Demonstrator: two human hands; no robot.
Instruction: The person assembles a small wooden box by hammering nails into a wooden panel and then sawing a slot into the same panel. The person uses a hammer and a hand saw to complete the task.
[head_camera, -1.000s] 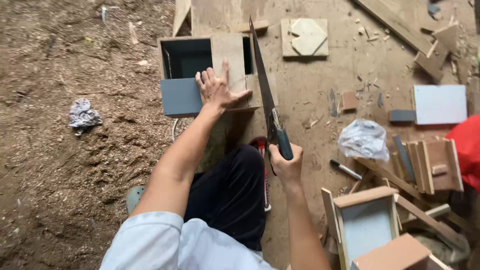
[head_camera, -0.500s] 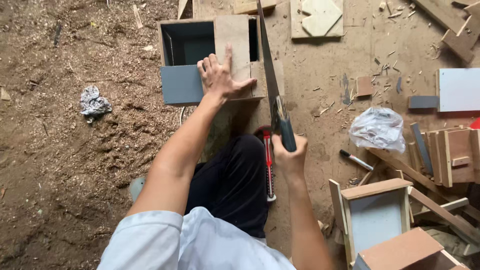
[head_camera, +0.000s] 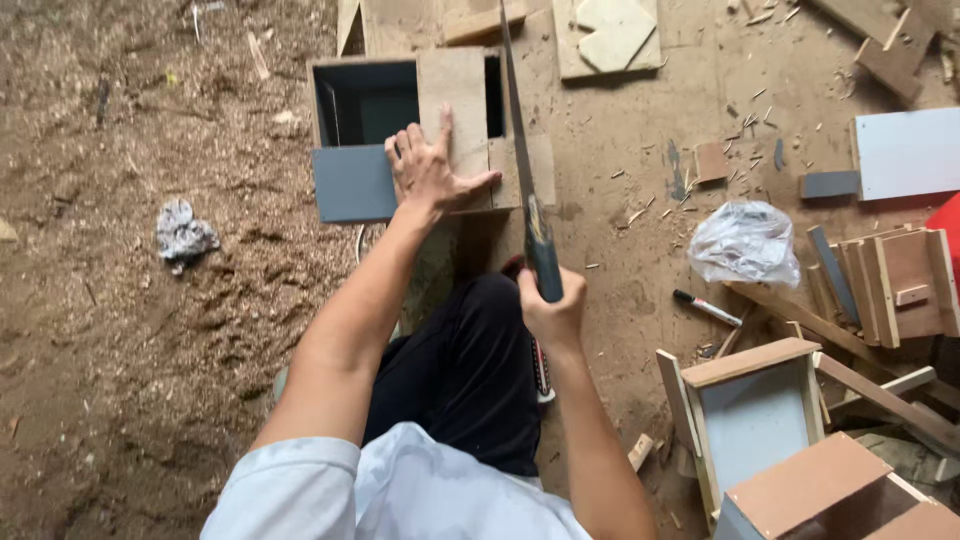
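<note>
The board (head_camera: 455, 105) lies flat across the open box (head_camera: 365, 100), stiff and light enough to skid. Your left hand (head_camera: 430, 170) presses it down with fingers spread; your right hand (head_camera: 550, 310) grips the saw (head_camera: 525, 180) by its handle.

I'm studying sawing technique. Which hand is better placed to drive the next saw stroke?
Right. The right hand grips the handsaw by its handle, while the left hand lies flat on the wooden board.
</note>
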